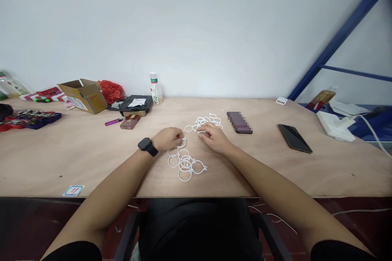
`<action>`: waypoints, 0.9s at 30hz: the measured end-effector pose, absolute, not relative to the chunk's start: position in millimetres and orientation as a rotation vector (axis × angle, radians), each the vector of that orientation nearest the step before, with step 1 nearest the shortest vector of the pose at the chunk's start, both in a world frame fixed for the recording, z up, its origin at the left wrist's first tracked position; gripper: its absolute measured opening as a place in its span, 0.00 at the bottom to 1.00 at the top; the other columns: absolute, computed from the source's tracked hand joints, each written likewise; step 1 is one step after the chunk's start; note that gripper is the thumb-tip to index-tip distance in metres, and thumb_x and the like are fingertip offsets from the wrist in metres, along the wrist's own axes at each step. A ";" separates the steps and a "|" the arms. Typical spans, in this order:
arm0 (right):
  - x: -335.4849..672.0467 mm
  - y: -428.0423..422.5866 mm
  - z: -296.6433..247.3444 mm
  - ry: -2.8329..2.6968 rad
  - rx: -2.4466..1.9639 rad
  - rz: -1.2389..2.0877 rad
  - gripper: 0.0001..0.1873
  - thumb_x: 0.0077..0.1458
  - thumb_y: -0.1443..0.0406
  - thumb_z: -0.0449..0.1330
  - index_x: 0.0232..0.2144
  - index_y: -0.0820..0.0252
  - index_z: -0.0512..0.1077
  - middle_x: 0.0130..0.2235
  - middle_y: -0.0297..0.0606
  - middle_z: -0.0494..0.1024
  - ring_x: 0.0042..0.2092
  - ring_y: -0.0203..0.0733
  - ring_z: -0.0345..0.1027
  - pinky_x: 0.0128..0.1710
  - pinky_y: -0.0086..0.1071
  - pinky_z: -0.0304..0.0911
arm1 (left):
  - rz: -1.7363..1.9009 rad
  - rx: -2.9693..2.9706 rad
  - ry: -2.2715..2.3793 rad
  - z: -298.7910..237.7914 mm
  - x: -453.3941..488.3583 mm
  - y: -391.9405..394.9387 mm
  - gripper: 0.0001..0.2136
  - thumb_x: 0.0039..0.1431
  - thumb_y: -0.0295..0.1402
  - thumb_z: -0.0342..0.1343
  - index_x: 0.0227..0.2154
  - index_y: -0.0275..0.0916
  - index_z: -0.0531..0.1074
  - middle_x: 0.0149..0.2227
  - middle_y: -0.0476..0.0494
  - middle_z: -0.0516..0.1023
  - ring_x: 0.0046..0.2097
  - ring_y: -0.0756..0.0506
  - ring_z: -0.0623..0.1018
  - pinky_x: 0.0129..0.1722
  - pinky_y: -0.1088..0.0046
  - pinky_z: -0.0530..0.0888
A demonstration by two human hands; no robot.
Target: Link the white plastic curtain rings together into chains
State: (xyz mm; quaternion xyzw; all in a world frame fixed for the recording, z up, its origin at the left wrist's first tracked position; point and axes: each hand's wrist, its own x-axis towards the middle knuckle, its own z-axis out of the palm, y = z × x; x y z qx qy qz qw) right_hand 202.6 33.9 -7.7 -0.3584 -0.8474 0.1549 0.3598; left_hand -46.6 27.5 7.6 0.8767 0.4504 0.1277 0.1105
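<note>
My left hand [169,138], with a black watch on its wrist, is curled and grips a white plastic ring [183,143] at the top of a linked chain of white rings [185,163] lying on the wooden table [92,159]. My right hand [212,136] rests just to the right, fingers bent and pinched at a small white ring near a loose pile of white rings [206,122] behind it. The two hands are a few centimetres apart.
A dark phone [294,138] and a pixelated dark object [239,122] lie to the right. At the back left are a cardboard box [83,95], a red bag, a black pouch, a small bottle [154,87], a purple lighter [113,122] and a maroon packet. A blue frame stands at right.
</note>
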 end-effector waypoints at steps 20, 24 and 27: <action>192.1 25.9 -9.6 -2.075 -0.885 0.633 0.08 0.56 0.63 0.60 0.35 0.59 0.78 0.32 0.36 0.80 0.31 0.37 0.70 0.31 0.30 0.63 | 1.007 2.781 1.161 2.2 -18.9 13.7 0.08 0.62 0.33 0.53 0.36 0.40 0.76 0.37 0.44 0.80 0.40 0.45 0.76 0.42 0.66 0.68; 192.1 25.6 -11.1 -2.070 -0.905 0.576 0.07 0.55 0.64 0.61 0.34 0.59 0.78 0.31 0.35 0.79 0.29 0.35 0.68 0.30 0.29 0.62 | 0.951 2.885 1.167 6.4 -18.5 9.7 0.09 0.63 0.35 0.52 0.38 0.41 0.77 0.38 0.43 0.80 0.42 0.44 0.75 0.42 0.65 0.66; 192.8 25.0 -10.4 -2.076 -0.901 0.528 0.06 0.54 0.65 0.61 0.34 0.58 0.78 0.29 0.34 0.78 0.27 0.34 0.65 0.28 0.28 0.61 | 0.920 2.915 1.168 8.4 -18.5 7.1 0.10 0.63 0.36 0.51 0.39 0.41 0.76 0.40 0.43 0.80 0.43 0.44 0.74 0.42 0.65 0.65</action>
